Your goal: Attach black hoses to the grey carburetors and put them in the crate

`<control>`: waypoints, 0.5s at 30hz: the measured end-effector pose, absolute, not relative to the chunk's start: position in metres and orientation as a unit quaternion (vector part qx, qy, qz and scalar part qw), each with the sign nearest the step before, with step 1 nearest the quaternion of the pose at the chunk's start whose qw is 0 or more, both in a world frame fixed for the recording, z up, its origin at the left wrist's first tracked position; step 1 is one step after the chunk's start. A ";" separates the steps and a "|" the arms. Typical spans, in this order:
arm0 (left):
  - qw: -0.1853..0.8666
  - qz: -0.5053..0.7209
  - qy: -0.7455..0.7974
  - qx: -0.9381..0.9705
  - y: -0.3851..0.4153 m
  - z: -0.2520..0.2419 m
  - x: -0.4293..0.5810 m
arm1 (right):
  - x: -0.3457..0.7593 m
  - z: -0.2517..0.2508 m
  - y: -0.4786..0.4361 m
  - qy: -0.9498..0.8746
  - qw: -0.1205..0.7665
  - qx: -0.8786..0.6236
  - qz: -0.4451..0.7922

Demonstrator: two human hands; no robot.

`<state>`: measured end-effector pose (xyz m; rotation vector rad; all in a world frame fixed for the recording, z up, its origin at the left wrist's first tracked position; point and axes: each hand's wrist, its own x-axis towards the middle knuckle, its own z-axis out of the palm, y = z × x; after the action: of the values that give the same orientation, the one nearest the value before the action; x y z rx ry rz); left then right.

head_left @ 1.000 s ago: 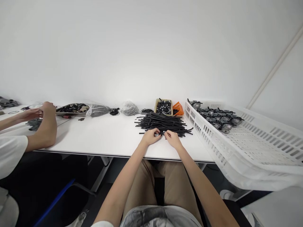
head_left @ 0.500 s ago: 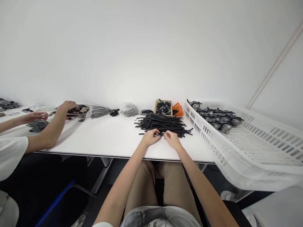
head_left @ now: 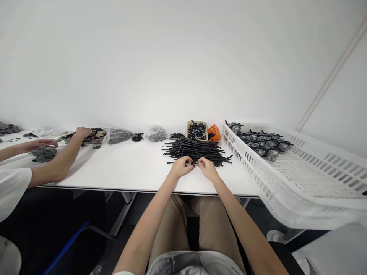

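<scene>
Along the white wall (head_left: 183,68) to our left, we see a shallow tray (head_left: 93,142) of dark and tan bits, with a clear bag (head_left: 119,135) of small dark pieces by its right end. Next we find a little tangle of black loops (head_left: 137,136), then a rounder, paler bag (head_left: 155,132) (its contents are too blurred for us to name). A grey heap (head_left: 8,128) lies at the far left of the worktop (head_left: 129,168). Nearer us is a co-worker's white sleeve (head_left: 13,191), and below, a blue bar (head_left: 67,244) slants. On our right, a pale strip (head_left: 329,80) runs diagonally down.
</scene>
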<state>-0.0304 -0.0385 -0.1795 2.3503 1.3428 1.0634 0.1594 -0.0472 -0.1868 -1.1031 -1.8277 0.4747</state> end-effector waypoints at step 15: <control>0.118 0.375 0.449 0.802 -0.038 -0.180 -0.031 | 0.162 -0.189 -0.045 -0.742 0.469 -0.438 0.192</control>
<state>-0.0307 -0.0384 -0.1797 2.3478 1.3145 1.0962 0.1616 -0.0449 -0.1887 -1.0752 -1.8205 0.4712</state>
